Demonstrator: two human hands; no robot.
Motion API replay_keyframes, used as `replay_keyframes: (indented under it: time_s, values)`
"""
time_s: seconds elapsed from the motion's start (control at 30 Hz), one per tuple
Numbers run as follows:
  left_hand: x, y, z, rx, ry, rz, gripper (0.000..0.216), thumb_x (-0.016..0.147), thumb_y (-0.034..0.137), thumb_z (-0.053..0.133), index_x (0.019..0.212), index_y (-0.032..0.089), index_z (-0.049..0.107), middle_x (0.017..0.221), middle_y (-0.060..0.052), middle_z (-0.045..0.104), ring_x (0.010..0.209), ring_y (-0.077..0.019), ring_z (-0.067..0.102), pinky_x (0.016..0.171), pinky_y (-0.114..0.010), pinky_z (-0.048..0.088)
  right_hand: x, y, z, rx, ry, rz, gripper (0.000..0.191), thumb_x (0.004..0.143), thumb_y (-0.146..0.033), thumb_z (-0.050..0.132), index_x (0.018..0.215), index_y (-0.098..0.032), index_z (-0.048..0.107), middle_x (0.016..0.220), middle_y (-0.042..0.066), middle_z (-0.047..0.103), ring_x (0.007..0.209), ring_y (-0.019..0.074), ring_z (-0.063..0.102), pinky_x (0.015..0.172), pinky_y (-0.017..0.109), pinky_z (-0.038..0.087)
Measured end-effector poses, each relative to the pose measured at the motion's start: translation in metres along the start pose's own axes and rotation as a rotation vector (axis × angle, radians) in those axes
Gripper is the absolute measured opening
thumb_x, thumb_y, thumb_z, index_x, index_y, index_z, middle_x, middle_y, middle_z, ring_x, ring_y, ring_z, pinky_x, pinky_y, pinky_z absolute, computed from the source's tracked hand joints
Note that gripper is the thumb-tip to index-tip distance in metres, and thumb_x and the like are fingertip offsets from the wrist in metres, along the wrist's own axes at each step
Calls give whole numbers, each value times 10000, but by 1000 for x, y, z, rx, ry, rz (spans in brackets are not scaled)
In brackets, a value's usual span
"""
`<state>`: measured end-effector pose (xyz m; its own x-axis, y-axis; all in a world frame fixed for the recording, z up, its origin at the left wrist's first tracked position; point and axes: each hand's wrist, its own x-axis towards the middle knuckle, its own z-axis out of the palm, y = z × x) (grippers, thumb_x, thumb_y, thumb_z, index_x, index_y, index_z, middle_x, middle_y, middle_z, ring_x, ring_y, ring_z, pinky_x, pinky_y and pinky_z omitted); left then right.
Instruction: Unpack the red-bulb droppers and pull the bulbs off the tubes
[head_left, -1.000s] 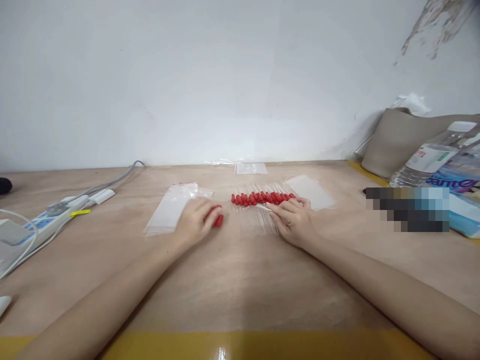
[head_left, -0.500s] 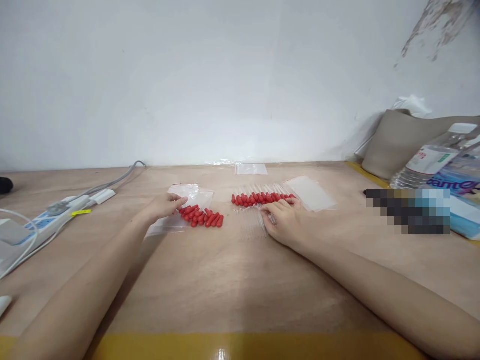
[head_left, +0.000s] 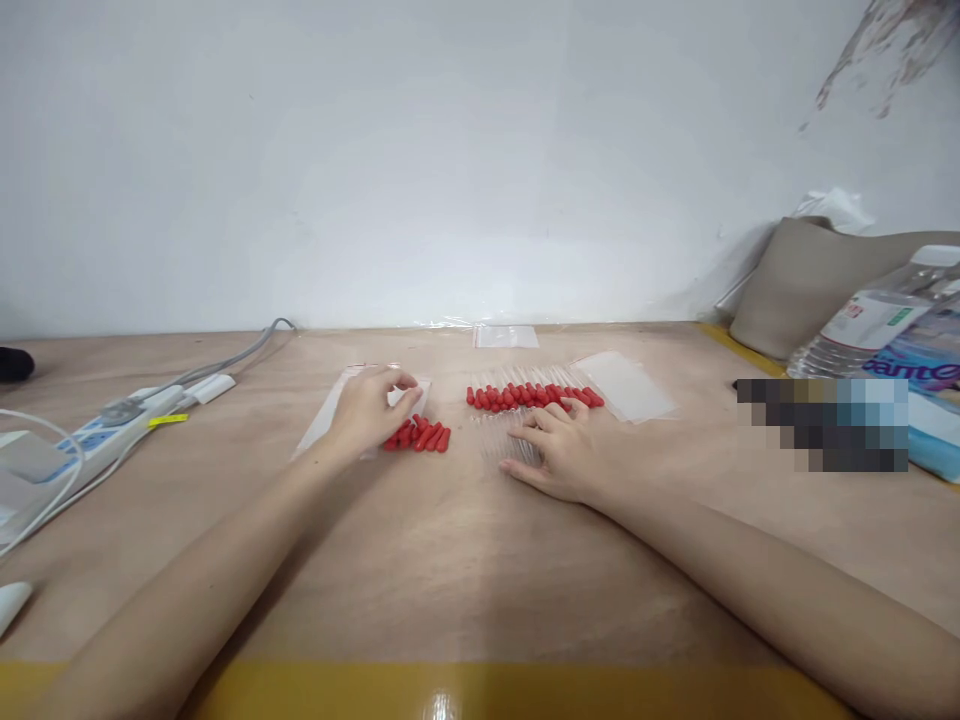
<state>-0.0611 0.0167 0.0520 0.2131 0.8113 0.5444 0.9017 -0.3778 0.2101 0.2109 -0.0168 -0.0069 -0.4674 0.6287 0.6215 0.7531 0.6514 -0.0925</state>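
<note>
My left hand [head_left: 375,405] hovers over the left part of a pile of loose red rubber bulbs [head_left: 429,436]. Its thumb and forefinger are curved and slightly apart, with nothing visible between them; some bulbs are hidden beneath the hand. To the right lies a row of glass droppers [head_left: 525,396] with red bulbs, their clear tubes pointing away from me. Bare clear glass tubes [head_left: 491,437] lie side by side in front of that row. My right hand [head_left: 559,450] rests over the right end of these tubes, fingers spread, thumb and forefinger apart.
Clear plastic bags lie under my left hand, at the back [head_left: 506,337] and right of the droppers [head_left: 634,385]. A power strip [head_left: 97,440] with cables sits at left. At right stand a water bottle [head_left: 862,325] and a grey-brown container [head_left: 780,285], near a blurred dark patch.
My left hand has moved right, from the pile's left edge to over the bulbs. My right hand's fingers have spread, with the thumb shifting left and towards me over the tubes.
</note>
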Motion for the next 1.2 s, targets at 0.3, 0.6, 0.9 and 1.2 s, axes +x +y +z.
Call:
replay_keyframes:
  time_s: [0.3,0.6,0.9,1.2]
  values:
    - [27,60,53,62,-173,328,255,790,356,551,951,162,582,893,-77,588,881,-226,535,762,-331,431,-3,2,-7,29,55,17,344,775,-497,531,968,-228,626,935,54,576,877,185,507,920,441,210]
    - [40,67,71,86,-125,289,171,860,224,432,842,167,593,776,-66,583,788,-206,552,688,-315,435,-3,7,-3,49,150,103,280,772,-431,552,940,-219,623,937,58,565,894,189,519,861,396,278]
    - [-19,56,41,-312,97,215,191,838,161,449,1015,183,519,960,-40,612,848,-147,577,769,-282,462,-3,8,-1,40,262,140,544,762,-393,564,1236,-158,434,1178,140,484,1080,241,460,881,381,334]
    - [-49,51,50,-404,137,249,175,846,211,465,996,192,553,917,-44,652,832,-150,605,738,-285,484,-4,6,-1,-9,140,-50,249,839,-372,505,1009,-230,619,860,24,661,841,161,535,933,407,210]
